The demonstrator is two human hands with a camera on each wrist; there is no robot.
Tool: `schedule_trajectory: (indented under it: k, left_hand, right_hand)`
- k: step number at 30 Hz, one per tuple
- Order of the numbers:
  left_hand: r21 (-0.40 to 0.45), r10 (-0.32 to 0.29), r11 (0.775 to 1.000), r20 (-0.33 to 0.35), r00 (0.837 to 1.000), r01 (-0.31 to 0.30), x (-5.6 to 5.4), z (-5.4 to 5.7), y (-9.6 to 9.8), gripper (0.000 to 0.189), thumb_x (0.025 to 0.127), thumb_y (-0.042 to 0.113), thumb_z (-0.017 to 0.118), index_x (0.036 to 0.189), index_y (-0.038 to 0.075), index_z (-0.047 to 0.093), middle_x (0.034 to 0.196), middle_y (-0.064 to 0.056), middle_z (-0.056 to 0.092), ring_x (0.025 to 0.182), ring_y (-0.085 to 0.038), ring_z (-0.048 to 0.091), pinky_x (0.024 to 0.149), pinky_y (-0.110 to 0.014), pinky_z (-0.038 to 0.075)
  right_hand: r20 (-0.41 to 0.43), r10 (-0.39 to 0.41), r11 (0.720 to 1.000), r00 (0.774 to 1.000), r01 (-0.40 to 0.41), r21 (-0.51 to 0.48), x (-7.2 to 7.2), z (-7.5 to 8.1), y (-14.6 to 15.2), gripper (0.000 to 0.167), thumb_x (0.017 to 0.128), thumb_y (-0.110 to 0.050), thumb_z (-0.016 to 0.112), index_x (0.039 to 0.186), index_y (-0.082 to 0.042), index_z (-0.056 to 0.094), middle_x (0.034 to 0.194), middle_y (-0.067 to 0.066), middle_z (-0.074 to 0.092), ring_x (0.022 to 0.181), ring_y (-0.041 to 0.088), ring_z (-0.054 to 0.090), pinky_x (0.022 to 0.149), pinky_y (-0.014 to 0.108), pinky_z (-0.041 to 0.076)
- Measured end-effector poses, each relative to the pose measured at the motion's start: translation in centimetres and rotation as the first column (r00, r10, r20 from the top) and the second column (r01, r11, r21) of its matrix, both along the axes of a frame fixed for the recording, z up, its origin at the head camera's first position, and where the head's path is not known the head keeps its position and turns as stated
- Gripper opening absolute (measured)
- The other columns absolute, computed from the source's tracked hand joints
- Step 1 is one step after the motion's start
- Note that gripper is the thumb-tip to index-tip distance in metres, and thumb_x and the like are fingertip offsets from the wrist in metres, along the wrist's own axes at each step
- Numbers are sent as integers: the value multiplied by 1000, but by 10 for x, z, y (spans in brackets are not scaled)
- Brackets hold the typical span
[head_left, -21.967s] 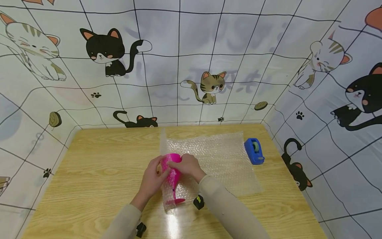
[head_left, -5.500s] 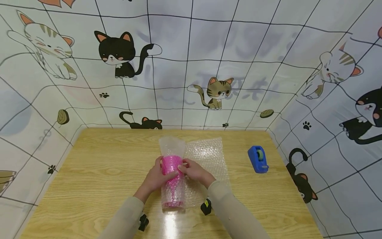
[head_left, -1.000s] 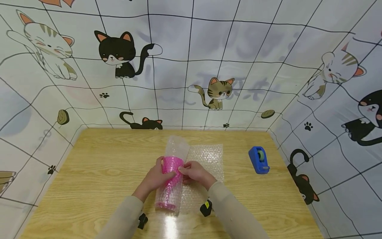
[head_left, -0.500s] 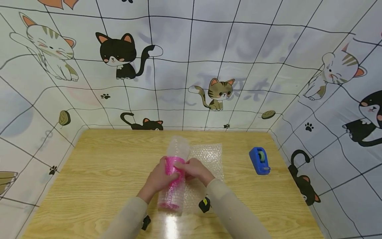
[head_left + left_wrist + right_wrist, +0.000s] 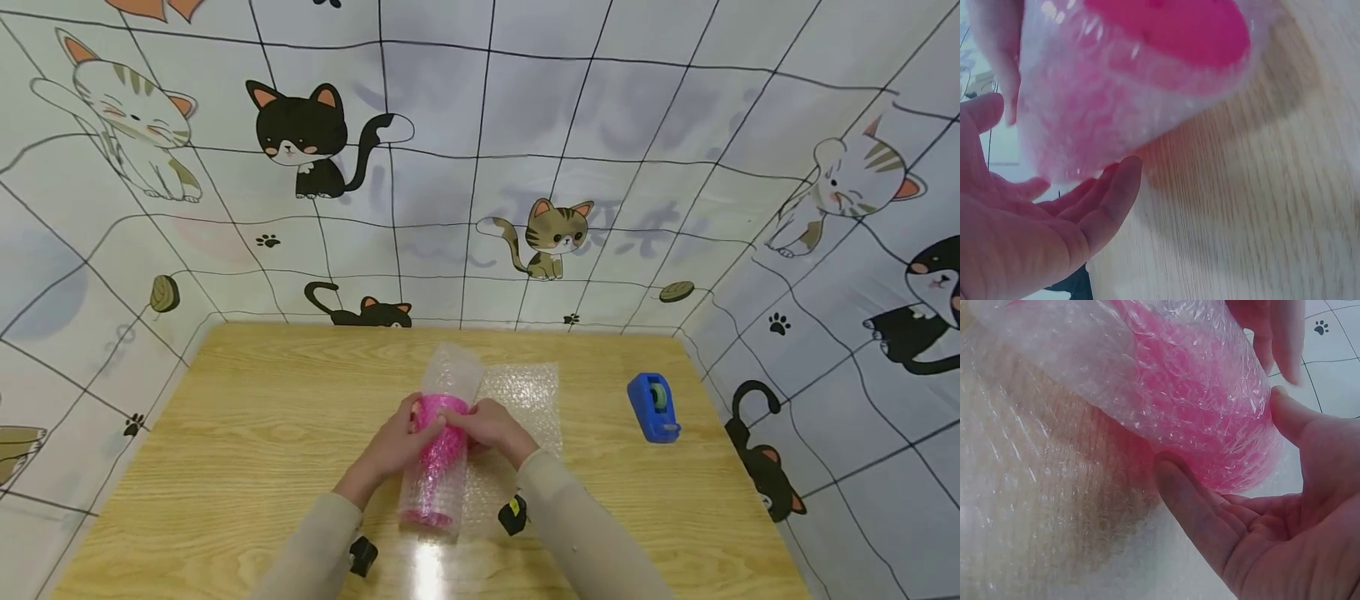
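Note:
A pink goblet point(image 5: 438, 458) lies rolled in bubble wrap point(image 5: 522, 408), its round base point(image 5: 1210, 31) toward me. My left hand point(image 5: 393, 447) grips the roll around the cup end from the left, thumb on top. From the right, my right hand point(image 5: 491, 427) holds the same end, its thumb near the left thumb. In the left wrist view, the fingers point(image 5: 1110, 206) curve under the roll. The right wrist view shows the fingers point(image 5: 1185, 494) tucked beneath the wrap, with the thumb point(image 5: 1291, 412) on the other side. A loose sheet of wrap extends rightward under the right hand.
A blue tape dispenser point(image 5: 654, 408) stands at the right of the wooden table point(image 5: 285, 400). Cloth walls printed with cats point(image 5: 558, 237) enclose the back and sides. Black wrist devices point(image 5: 513, 515) sit at both cuffs.
Earlier the goblet lay at the left edge of a wide flat sheet; it is now wrapped in several turns and the flat part is narrower. In the last second the roll has straightened slightly.

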State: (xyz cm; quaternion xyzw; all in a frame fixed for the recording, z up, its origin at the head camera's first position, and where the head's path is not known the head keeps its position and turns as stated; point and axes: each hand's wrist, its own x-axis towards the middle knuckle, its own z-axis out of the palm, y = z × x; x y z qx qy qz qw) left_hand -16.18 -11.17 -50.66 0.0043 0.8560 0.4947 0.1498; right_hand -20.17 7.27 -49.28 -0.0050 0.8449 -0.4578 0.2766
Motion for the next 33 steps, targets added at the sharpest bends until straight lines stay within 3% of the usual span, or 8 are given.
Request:
schedule_trajectory:
  k: [6, 12, 17, 22, 33]
  left_hand:
    - [75, -2, 997, 87, 996, -5, -1, 0, -9, 79, 94, 43, 59, 155, 16, 17, 149, -24, 40, 133, -43, 46, 101, -56, 47]
    - [122, 24, 992, 145, 989, -42, -1, -1, -11, 87, 91, 43, 63, 155, 9, 14, 145, -27, 41, 125, -41, 53, 95, -50, 53]
    - [139, 32, 989, 139, 990, -52, -1, -3, -9, 86, 90, 41, 67, 154, 10, 19, 142, -26, 45, 118, -38, 58, 90, -48, 55]
    - [134, 30, 990, 119, 992, -46, -2, -7, -7, 85, 89, 42, 68, 153, 12, 21, 141, -24, 47, 118, -35, 59, 94, -49, 53]
    - [167, 30, 985, 100, 995, -46, -2, -9, -3, 86, 90, 39, 68, 153, 9, 18, 145, -29, 43, 125, -42, 54, 99, -54, 49]
  right_hand:
    - [38, -2, 998, 999, 4, -56, 0, -2, 1, 57, 88, -53, 65, 100, 2, 66, 87, 10, 72, 78, 23, 72, 82, 43, 59]
    - [61, 1, 995, 998, 5, -96, -1, -8, 3, 59, 89, -53, 64, 104, 4, 67, 91, 13, 74, 80, 23, 72, 83, 42, 59]
    - [81, 9, 995, 997, -1, -99, -3, -13, 6, 58, 90, -53, 62, 104, 2, 67, 91, 12, 74, 81, 21, 72, 85, 42, 58]
    - [85, 26, 996, 996, -19, -82, -4, -15, 9, 57, 90, -55, 61, 104, -1, 68, 91, 8, 72, 80, 18, 70, 88, 41, 56]
    - [77, 30, 994, 997, -22, -107, -3, -15, 12, 55, 92, -51, 60, 108, 1, 69, 92, 14, 74, 80, 21, 72, 85, 41, 57]
